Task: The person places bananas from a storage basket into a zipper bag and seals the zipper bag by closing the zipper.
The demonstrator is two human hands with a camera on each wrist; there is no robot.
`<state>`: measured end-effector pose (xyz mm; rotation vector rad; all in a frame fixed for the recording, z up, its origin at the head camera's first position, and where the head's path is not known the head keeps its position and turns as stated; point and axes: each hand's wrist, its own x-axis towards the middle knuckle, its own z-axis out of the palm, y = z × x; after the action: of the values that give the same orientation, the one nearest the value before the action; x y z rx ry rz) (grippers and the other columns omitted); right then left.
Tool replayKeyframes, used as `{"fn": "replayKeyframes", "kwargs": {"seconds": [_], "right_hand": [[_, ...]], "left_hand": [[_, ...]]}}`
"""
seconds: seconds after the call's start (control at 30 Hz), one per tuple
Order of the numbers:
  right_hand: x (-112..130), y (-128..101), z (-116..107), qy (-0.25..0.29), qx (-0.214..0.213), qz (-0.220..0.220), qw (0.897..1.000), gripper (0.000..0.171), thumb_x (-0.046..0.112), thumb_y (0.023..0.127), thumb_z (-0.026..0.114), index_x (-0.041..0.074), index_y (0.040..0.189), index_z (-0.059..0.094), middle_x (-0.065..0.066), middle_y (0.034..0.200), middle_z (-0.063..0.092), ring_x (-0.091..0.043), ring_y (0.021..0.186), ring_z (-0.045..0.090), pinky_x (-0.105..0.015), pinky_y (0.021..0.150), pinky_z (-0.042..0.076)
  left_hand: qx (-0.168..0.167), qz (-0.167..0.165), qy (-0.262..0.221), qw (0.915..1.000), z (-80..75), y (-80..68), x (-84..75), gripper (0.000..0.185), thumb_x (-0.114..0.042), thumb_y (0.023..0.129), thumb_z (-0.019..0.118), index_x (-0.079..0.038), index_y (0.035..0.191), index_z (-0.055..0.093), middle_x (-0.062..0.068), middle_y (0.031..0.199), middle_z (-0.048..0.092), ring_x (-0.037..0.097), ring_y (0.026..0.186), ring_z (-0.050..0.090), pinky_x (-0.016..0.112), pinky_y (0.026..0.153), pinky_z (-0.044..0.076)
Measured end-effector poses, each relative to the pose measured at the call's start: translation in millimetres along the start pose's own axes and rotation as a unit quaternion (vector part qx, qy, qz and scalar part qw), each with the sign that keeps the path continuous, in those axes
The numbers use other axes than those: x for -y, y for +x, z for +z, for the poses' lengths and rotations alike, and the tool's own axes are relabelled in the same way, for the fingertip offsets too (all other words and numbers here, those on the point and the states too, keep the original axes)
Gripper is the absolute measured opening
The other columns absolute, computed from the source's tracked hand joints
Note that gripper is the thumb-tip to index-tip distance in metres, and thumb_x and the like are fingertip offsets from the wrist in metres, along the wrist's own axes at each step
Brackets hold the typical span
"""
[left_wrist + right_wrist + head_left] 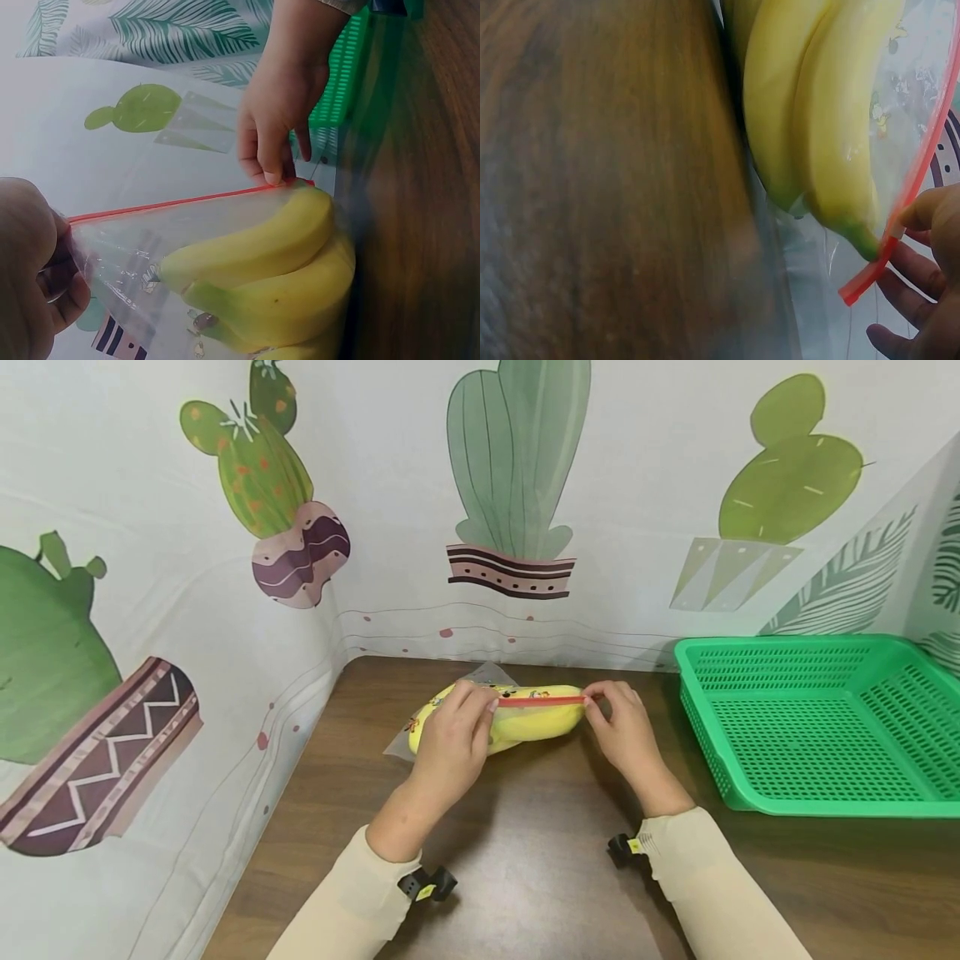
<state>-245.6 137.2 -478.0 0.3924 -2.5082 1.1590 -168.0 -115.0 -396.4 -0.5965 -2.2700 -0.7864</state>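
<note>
A clear zip bag [450,727] of bananas [536,724] is held near the table's [525,860] far edge. The red seal strip [542,700] is pinched at one end by the left hand [453,739], at the other by the right hand [622,727]. Whether the seal is pressed shut cannot be told; the green basket [825,727] at the right edge holds nothing visible.

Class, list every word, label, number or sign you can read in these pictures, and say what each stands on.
None can be read.
Zip bag: small cartoon prints, no legible words.
Wrist tags: yellow, too small to read.
Backdrop: cactus drawings only.
Green basket: no label.
</note>
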Motion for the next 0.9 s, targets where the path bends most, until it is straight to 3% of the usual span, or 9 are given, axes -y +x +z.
{"fn": "replayKeyframes", "kwargs": {"seconds": [0.9], "right_hand": [[-22.4,1.2,-1.9,-0.016,0.036,0.083,0.996,0.017,0.015,0.103,0.056,0.004,0.114,0.062,-0.021,0.117,0.059,-0.039,0.115,0.056,-0.056,0.101,0.044]], "left_hand": [[-0.008,-0.005,-0.002,1.0000,-3.5,1.6,5.2,0.014,-0.011,0.102,0.057,-0.004,0.102,0.068,0.005,0.093,0.060,0.019,0.081,0.061,0.033,0.073,0.053]]}}
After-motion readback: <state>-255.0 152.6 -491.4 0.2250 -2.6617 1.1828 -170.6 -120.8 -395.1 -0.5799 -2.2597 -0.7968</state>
